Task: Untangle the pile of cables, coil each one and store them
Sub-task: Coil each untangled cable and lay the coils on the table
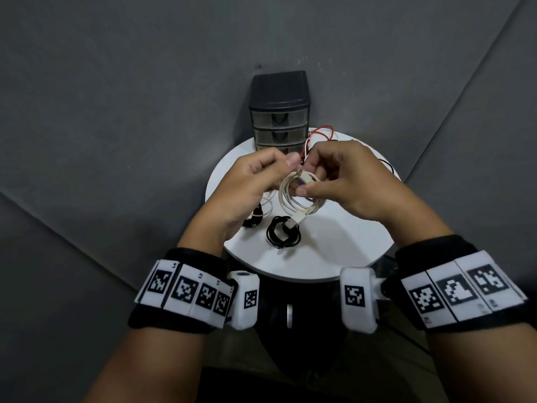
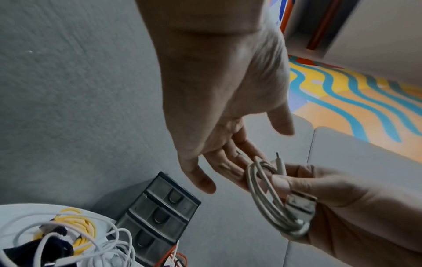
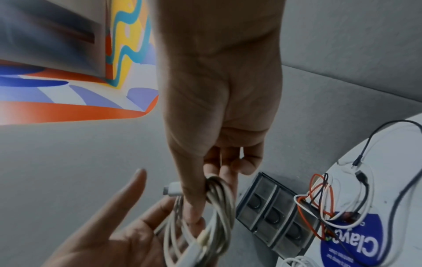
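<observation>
Right hand [image 1: 334,181] pinches the white cable coil [image 1: 299,196] — loops hang downward, USB plug [image 1: 294,221] lowest; left hand [image 1: 252,181] fingers relaxed, touching the coil above the tabletop [image 1: 334,251].

A padded recording corner: grey foam walls [image 1: 116,82], colourful patterned floor [image 2: 356,94].

Right hand [image 1: 334,181] pinching, left hand [image 1: 247,181] relaxed.

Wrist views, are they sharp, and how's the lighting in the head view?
Left wrist: the right hand and white coil are soft and blurred. Right wrist: the coil is smeared, corners dim. Head: dim overall, the table is brightest, edges bend from the wide lens.
</observation>
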Available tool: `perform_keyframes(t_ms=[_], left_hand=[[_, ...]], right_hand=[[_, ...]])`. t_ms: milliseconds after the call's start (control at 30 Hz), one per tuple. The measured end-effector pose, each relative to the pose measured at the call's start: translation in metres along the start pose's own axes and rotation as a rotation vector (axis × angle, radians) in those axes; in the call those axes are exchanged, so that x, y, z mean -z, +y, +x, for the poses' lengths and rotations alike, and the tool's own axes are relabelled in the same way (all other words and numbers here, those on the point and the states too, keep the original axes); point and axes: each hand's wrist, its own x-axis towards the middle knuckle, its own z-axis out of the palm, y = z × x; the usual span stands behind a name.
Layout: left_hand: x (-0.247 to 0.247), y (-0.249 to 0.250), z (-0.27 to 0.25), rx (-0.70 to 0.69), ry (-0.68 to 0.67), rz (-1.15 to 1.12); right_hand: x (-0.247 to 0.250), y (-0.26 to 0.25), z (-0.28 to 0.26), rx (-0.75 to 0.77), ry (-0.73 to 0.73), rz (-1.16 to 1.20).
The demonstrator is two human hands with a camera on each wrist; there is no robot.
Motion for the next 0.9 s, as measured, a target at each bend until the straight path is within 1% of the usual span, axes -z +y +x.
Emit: perform_keyframes(t_ms=[100,200,367,533,633,900], left_hand=[[-0.002,-0.001,0.001,-0.03,-0.014,0.091],[-0.001,-0.004,0.003,-0.028,-0.017,0.157],[0.001,-0.005,0.006,-0.034,-0.004,0.222],[0.002,-0.008,0.007,-0.046,0.007,0.275],[0.002,-0.008,0.008,-0.066,0.018,0.302],[-0.001,-0.007,0.014,-0.101,0.053,0.353]], right_hand=[[-0.001,0.003,0.0,0.009,0.005,-0.065],[0.0,0.003,-0.001,0.002,0.0,-0.1],[0.0,0.002,-0.001,-0.031,-0.003,-0.189],[-0.005,-0.003,-0.003,-0.084,0.06,-0.333],[-0.006,-0.006,-0.003,-0.1,0.087,-0.367],[-0.006,-0.011,0.003,-0.152,0.095,-0.472]])
